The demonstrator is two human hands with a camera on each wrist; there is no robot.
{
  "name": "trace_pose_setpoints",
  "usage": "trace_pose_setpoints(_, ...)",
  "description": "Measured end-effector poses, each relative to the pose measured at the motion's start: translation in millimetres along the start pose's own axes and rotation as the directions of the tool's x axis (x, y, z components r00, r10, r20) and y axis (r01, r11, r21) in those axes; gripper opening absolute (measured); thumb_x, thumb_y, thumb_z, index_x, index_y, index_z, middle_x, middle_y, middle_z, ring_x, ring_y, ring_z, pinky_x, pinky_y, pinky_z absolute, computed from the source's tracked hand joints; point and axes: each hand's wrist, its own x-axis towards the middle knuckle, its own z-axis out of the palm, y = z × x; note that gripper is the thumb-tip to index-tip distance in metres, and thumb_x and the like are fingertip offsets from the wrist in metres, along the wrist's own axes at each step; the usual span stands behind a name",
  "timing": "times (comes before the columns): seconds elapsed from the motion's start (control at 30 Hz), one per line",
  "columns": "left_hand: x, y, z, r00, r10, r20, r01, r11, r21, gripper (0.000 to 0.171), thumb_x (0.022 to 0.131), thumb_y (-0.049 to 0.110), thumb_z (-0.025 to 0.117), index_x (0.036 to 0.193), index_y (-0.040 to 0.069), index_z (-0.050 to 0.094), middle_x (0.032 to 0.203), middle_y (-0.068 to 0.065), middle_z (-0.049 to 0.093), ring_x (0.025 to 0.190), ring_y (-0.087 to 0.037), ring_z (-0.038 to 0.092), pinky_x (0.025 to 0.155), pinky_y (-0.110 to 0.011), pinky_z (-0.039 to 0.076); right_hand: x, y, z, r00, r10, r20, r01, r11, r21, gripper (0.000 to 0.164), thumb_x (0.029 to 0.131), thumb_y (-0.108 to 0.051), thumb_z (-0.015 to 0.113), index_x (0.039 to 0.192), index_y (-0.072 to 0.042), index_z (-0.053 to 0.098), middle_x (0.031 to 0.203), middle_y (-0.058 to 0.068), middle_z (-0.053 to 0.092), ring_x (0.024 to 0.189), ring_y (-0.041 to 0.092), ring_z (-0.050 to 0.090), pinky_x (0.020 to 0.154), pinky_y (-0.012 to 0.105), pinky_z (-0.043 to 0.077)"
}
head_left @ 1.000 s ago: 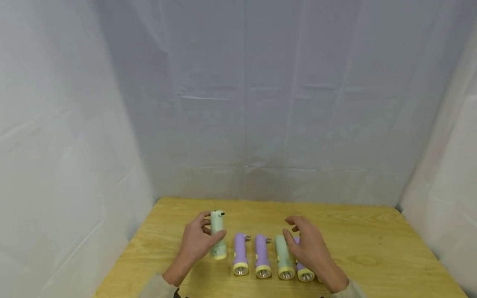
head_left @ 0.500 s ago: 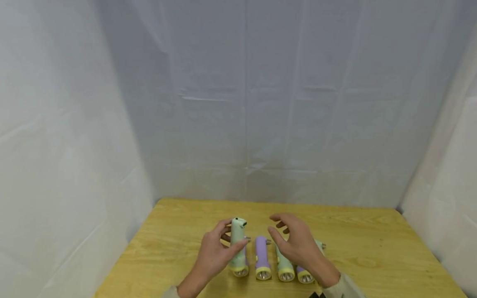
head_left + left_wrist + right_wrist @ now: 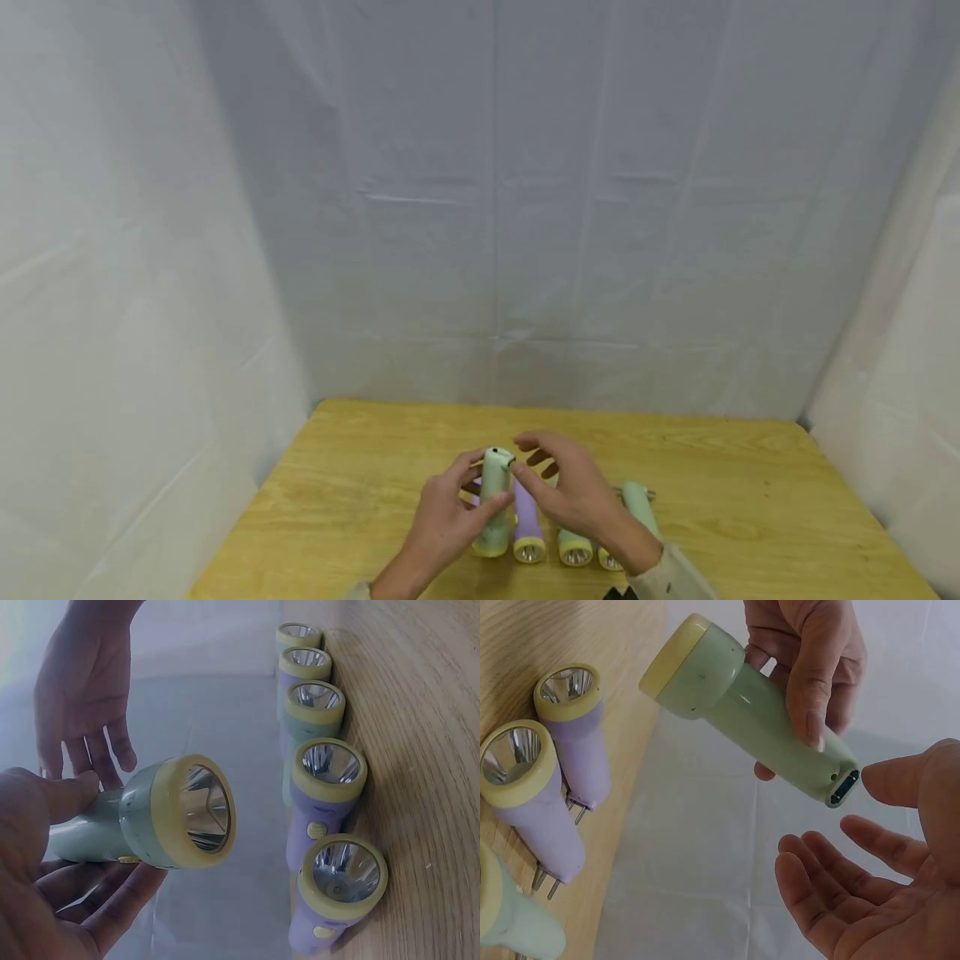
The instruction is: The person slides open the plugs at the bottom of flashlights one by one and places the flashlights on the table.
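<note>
My left hand (image 3: 447, 518) grips a pale green flashlight (image 3: 493, 483) with a yellow rim, above the row on the table. In the left wrist view this flashlight's lens end (image 3: 191, 814) faces the camera. A dark slot (image 3: 845, 786) shows at its tail end in the right wrist view, with no prongs standing out. My right hand (image 3: 576, 492) has its fingers spread and loosely bent around that tail; its thumb tip is right at the end, and I cannot tell whether it touches. Nothing is held in the right hand.
Several flashlights lie in a row on the wooden table (image 3: 735, 492): purple ones (image 3: 330, 900) and green ones (image 3: 311, 712). Metal prongs (image 3: 546, 881) stick out from the tails of some. White sheeting (image 3: 495, 208) hangs behind and at both sides.
My left hand has carried the green flashlight rightward, over the left purple flashlight. The right hand has moved left toward its tail, uncovering the green flashlight at the row's right end.
</note>
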Motion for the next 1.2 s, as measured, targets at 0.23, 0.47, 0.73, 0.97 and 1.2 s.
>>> trace_pose_setpoints(0.23, -2.2, 2.0, 3.6, 1.0, 0.024, 0.013, -0.024, 1.0, -0.015, 0.05, 0.088, 0.03, 0.08, 0.131, 0.01, 0.061, 0.11, -0.012, 0.078, 0.091, -0.021, 0.077, 0.064, -0.018, 0.058, -0.2, -1.1, 2.9, 0.997, -0.04, 0.066, 0.037, 0.998, 0.057, 0.033, 0.101, -0.031, 0.064, 0.131, -0.02, 0.064, 0.121, 0.005, 0.072, 0.098, 0.017, 0.07, 0.075, 0.023, 0.056)
trace_pose_setpoints(0.47, -1.4, 2.4, 5.4, 0.999, 0.035, 0.034, -0.034, 0.999, -0.019, 0.052, 0.09, 0.035, 0.077, 0.134, 0.013, 0.06, 0.113, -0.01, 0.078, 0.09, -0.015, 0.076, 0.066, -0.018, 0.058, 0.9, -5.0, 2.2, 0.993, -0.033, 0.115, 0.02, 0.994, 0.11, 0.03, 0.102, -0.033, 0.062, 0.13, -0.024, 0.064, 0.118, -0.004, 0.072, 0.094, 0.01, 0.07, 0.073, 0.024, 0.058)
trace_pose_setpoints(0.73, -1.1, 5.5, 6.3, 0.999, 0.0, 0.046, 0.002, 0.999, -0.034, 0.055, 0.089, 0.038, 0.078, 0.133, 0.011, 0.061, 0.111, -0.011, 0.078, 0.082, -0.009, 0.074, 0.066, -0.018, 0.058, 1.2, -4.2, 2.0, 0.992, -0.038, 0.117, 0.027, 0.995, 0.092, 0.026, 0.102, -0.033, 0.062, 0.127, -0.026, 0.065, 0.115, -0.007, 0.072, 0.091, 0.005, 0.068, 0.073, 0.024, 0.058)
trace_pose_setpoints(0.97, -1.5, 6.6, 7.7, 0.998, -0.001, 0.071, 0.004, 0.999, -0.044, 0.053, 0.09, 0.034, 0.077, 0.134, 0.009, 0.061, 0.111, -0.011, 0.078, 0.08, -0.008, 0.073, 0.065, -0.018, 0.058, 0.6, -1.4, -0.9, 0.991, -0.042, 0.128, 0.029, 0.994, 0.102, 0.025, 0.102, -0.034, 0.062, 0.125, -0.026, 0.065, 0.109, -0.008, 0.072, 0.087, 0.005, 0.067, 0.074, 0.025, 0.058)
trace_pose_setpoints(1.2, -0.4, 4.2, 8.9, 0.993, -0.023, 0.116, 0.034, 0.995, -0.098, 0.057, 0.092, 0.037, 0.075, 0.139, 0.011, 0.058, 0.113, -0.011, 0.077, 0.082, -0.007, 0.073, 0.066, -0.02, 0.059, -0.7, 1.2, -4.5, 0.99, -0.046, 0.134, 0.035, 0.995, 0.089, 0.023, 0.102, -0.033, 0.062, 0.124, -0.027, 0.065, 0.111, -0.008, 0.072, 0.091, 0.005, 0.067, 0.075, 0.025, 0.057)
